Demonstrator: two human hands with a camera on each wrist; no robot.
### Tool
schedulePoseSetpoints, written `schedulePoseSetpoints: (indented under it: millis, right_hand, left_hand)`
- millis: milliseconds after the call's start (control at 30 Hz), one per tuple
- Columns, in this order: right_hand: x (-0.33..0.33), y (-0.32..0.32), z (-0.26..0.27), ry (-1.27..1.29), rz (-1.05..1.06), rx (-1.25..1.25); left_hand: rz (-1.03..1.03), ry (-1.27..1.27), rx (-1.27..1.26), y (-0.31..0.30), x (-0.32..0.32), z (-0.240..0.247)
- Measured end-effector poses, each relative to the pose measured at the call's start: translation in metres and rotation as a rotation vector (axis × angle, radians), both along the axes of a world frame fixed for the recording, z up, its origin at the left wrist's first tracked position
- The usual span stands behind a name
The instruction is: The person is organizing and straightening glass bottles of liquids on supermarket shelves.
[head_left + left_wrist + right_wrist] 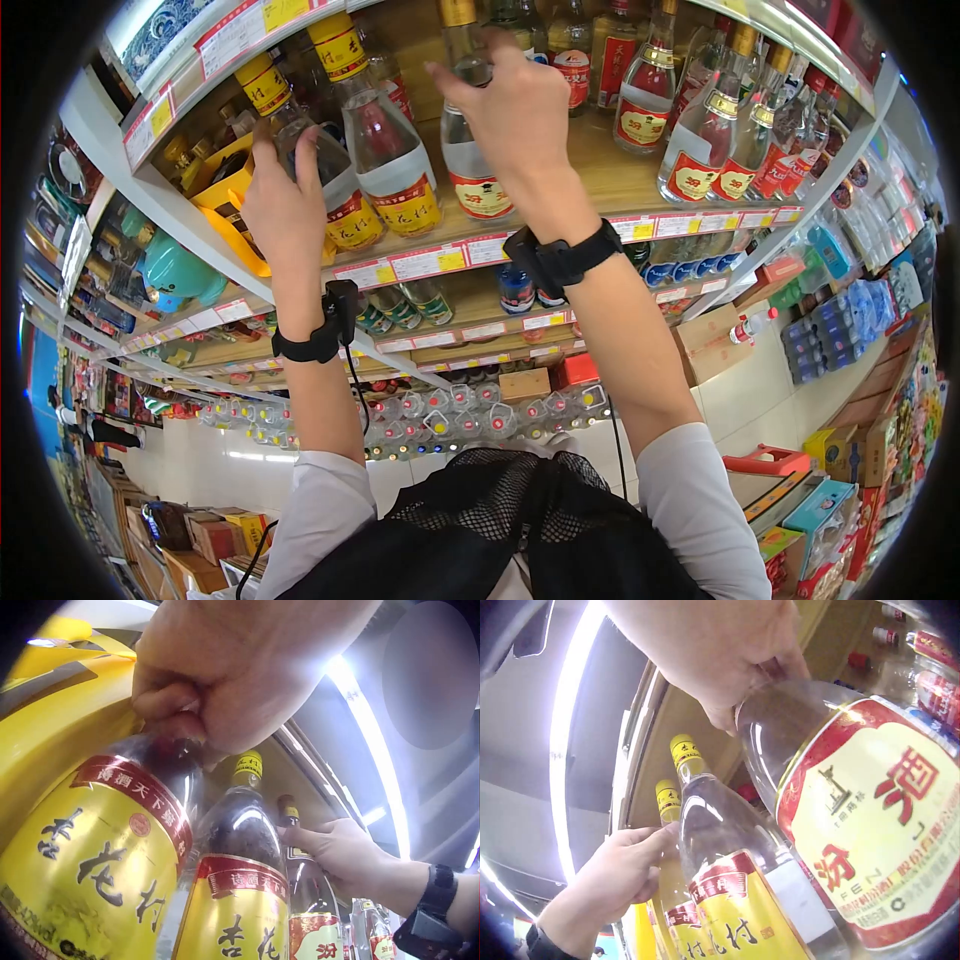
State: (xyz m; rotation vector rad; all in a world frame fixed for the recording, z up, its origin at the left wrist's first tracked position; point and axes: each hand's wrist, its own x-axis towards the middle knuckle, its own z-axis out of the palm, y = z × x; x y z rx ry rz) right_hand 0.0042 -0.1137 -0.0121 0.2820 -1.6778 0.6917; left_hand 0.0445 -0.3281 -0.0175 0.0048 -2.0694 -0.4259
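My left hand (286,205) (232,667) (615,874) holds the neck of the leftmost yellow-labelled bottle (352,222) (94,862), thumb and fingers on either side. A similar yellow-capped bottle (405,200) (240,900) (739,900) stands upright beside it, between the hands. My right hand (518,115) (341,851) (712,656) grips the neck of a clear bottle with a gold cap and a red-and-cream label (481,195) (315,937) (870,817). Both held bottles appear to stand on the wooden shelf (585,180); in the right wrist view the fingers partly hide the neck.
More red-labelled bottles (690,165) stand to the right on this shelf. A yellow box (225,195) is at its left end. Price tags (430,263) line the front edge. Lower shelves hold green-labelled bottles (430,305), and large jugs (440,422) stand below.
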Motion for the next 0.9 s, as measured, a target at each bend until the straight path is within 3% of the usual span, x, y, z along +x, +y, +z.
schedulePoseSetpoints:
  millis: [267, 367, 467, 567, 667, 900]
  right_hand:
    - [0.002, 0.004, 0.004, -0.044, 0.034, 0.022]
    - [0.002, 0.004, 0.002, -0.094, 0.032, -0.004]
    - [0.001, 0.001, -0.008, -0.2, 0.15, -0.103]
    - [0.002, 0.001, -0.017, -0.52, 0.466, -0.306]
    - [-0.002, 0.0, -0.021, -0.417, 0.508, -0.329]
    - [0.007, 0.001, -0.015, -0.457, 0.531, -0.396]
  left_hand:
    - [0.04, 0.116, -0.042, 0.001, -0.003, -0.007]
    - [0.064, 0.054, 0.011, 0.004, 0.0, -0.006]
    - [0.105, 0.006, 0.031, 0.007, 0.002, -0.006]
    - [0.075, 0.029, 0.065, 0.01, 0.004, -0.004]
    - [0.085, 0.034, 0.054, 0.009, 0.004, -0.006]
    - [0.084, 0.047, 0.068, 0.013, 0.004, -0.006]
